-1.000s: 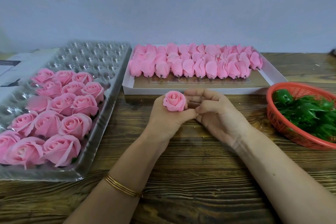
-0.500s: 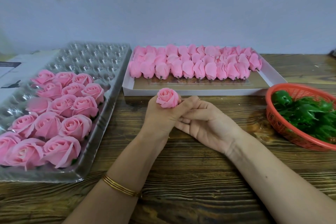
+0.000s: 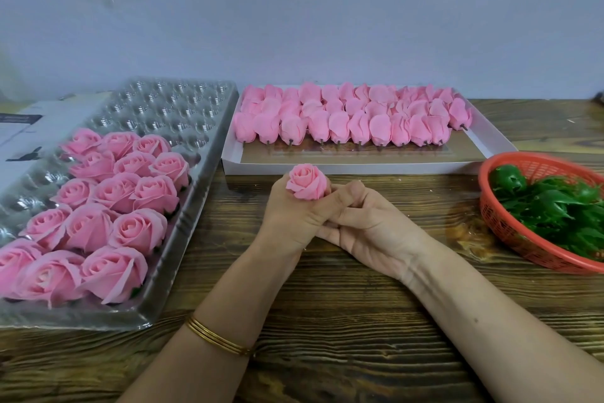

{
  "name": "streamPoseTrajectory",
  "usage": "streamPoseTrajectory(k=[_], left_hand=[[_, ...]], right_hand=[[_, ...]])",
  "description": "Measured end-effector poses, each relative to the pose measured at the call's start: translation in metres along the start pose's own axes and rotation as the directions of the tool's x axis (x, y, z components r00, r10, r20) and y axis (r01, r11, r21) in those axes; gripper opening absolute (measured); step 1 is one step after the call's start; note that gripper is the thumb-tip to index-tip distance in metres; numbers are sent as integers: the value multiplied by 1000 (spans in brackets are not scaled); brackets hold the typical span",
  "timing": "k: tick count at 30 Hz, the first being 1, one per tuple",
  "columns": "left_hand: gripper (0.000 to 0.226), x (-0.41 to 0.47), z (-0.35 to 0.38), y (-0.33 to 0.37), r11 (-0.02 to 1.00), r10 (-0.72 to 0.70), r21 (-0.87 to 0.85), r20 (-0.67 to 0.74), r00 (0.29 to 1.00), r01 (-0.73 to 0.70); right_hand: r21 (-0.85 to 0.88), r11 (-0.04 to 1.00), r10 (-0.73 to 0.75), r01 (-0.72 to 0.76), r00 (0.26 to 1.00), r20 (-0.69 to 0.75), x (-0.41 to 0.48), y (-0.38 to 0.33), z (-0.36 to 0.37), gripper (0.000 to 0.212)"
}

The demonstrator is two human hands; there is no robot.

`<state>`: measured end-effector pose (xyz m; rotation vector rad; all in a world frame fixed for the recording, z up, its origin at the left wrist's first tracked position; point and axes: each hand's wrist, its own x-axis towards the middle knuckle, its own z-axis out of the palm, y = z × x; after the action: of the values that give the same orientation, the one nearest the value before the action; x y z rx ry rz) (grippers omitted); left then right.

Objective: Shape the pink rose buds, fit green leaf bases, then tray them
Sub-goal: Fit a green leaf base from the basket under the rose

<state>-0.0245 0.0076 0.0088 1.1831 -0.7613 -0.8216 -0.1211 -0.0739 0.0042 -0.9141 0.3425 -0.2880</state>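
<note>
Pink rose bud point(image 3: 306, 181) stands up in the left hand point(image 3: 287, 219), gripped from below midway between the counter's point(image 3: 327, 337) front and back edges so the petals are free, while the right hand point(image 3: 376, 226) curls against it, hold unclear.

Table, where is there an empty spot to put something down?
The table is bare between the two forearms, and between the right hand and the red basket. The clear tray has empty cups at its far end. It is crowded where the left hand holds the rose by the white box.
</note>
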Motion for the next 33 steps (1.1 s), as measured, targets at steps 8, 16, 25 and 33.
streamPoseTrajectory(k=[8,16,25,33], left_hand=[[27,1,-2,0,998,-19,62,0,1000,19],[61,2,-1,3,997,-71,26,-83,994,74],[84,0,-11,25,979,-44,190,-172,984,77],[61,12,-5,49,514,-43,855,-59,997,73]], right_hand=[[-46,998,-30,31,999,26,-1,0,2,47],[-55,996,-72,75,995,63,1,-1,1,38],[1,997,-76,76,997,24,1,-3,-4,27],[-21,989,-145,146,989,24,3,-2,-4,20]])
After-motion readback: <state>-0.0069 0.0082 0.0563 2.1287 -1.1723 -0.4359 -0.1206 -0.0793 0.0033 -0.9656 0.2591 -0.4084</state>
